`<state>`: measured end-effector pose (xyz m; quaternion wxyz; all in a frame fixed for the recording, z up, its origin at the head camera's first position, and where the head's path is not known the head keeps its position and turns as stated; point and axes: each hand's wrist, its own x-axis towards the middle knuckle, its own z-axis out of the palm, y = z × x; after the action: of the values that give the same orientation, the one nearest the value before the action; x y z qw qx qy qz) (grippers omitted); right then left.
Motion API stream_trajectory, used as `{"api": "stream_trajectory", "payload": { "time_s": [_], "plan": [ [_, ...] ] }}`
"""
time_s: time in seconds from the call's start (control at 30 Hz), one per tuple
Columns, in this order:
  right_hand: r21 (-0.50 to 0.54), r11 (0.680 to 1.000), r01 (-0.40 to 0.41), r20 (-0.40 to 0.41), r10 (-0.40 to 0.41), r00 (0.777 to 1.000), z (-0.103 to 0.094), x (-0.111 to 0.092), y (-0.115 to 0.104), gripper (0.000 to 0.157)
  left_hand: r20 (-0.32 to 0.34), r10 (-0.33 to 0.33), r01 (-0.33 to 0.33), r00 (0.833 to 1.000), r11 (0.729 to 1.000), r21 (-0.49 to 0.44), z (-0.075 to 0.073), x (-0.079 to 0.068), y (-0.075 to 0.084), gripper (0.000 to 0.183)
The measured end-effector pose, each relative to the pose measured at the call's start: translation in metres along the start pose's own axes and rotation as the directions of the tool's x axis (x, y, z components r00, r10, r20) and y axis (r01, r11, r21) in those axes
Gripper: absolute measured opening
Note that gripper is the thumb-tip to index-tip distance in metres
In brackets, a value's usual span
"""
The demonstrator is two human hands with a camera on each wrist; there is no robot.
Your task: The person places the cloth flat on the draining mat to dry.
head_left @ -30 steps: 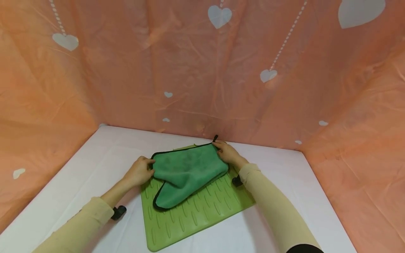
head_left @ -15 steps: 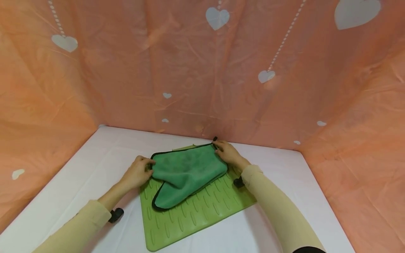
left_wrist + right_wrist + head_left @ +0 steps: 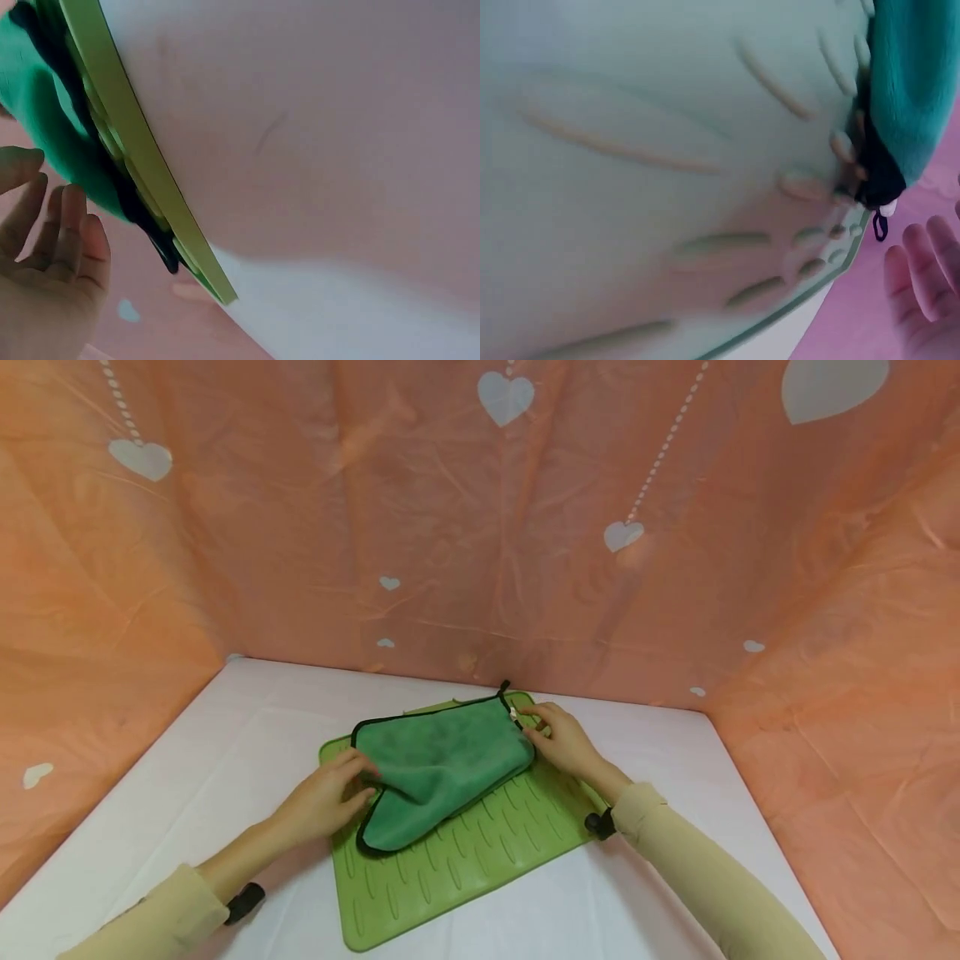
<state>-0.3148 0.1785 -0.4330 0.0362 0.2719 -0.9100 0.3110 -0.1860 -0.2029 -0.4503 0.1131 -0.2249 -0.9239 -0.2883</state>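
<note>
A green cleaning cloth (image 3: pixel 442 752) with black edging lies crumpled and partly folded on a light green ridged mat (image 3: pixel 442 893). At its far right corner is a black hanging loop (image 3: pixel 505 685), with a small white tag (image 3: pixel 513 713) just below. My left hand (image 3: pixel 322 797) hovers by the cloth's left edge, its fingers loosely bent and holding nothing; the left wrist view shows the fingertips (image 3: pixel 73 196) close beside the cloth. Near the right edge is my right hand (image 3: pixel 566 742), fingers relaxed and nothing between them. The cloth hides the mat's middle.
The mat lies at an angle on a white table (image 3: pixel 262 727). Orange curtains (image 3: pixel 442 527) with pale hearts stand behind the table and along both sides. A black wrist device (image 3: pixel 244 903) sits below the left sleeve, another (image 3: pixel 600 824) at the right one.
Both hands have let go of the cloth's upper corners. The left hand has come down along the left edge; the right has drawn back to the right. The cloth lies nearly as before.
</note>
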Motion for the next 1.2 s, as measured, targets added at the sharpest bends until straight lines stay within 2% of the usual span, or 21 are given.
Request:
{"api": "stream_trajectory", "payload": {
  "time_s": [0.13,0.23,0.4,0.53,0.67,0.83,1.03,1.2],
  "plan": [
    [0.033,0.999,0.034,-0.043,-0.032,0.999,0.001,-0.020,-0.005,0.028,0.052,0.087,-0.087,0.995,0.996,-0.006,0.003,-0.009,0.007,0.021],
    [0.063,0.995,0.077,-0.058,-0.073,0.996,0.005,-0.033,-0.009,0.017,0.074,0.176,-0.175,0.982,0.984,-0.018,0.005,-0.014,0.011,0.021],
    [0.093,0.984,0.154,0.013,-0.156,0.988,0.016,-0.050,-0.016,0.009,0.095,0.335,-0.335,0.937,0.942,-0.014,0.010,-0.018,0.016,0.024],
    [0.053,0.968,0.244,0.103,-0.248,0.963,0.022,-0.053,-0.023,0.015,0.151,0.395,-0.400,0.906,0.916,0.004,0.012,-0.019,0.018,0.025],
    [0.000,0.961,0.278,0.198,-0.272,0.942,0.027,-0.049,-0.031,0.028,0.211,0.391,-0.405,0.896,0.914,0.022,0.012,-0.020,0.019,0.029],
    [-0.038,0.954,0.298,0.253,-0.279,0.927,0.032,-0.039,-0.035,0.034,0.240,0.369,-0.387,0.898,0.922,0.027,0.012,-0.019,0.020,0.029],
    [-0.085,0.929,0.359,0.262,-0.327,0.908,0.038,-0.028,-0.034,0.027,0.215,0.365,-0.370,0.906,0.929,-0.020,0.013,-0.017,0.019,0.026],
    [-0.101,0.924,0.369,0.277,-0.330,0.902,0.039,-0.022,-0.037,0.015,0.198,0.314,-0.310,0.928,0.949,-0.054,0.012,-0.016,0.017,0.024]
  ]
}}
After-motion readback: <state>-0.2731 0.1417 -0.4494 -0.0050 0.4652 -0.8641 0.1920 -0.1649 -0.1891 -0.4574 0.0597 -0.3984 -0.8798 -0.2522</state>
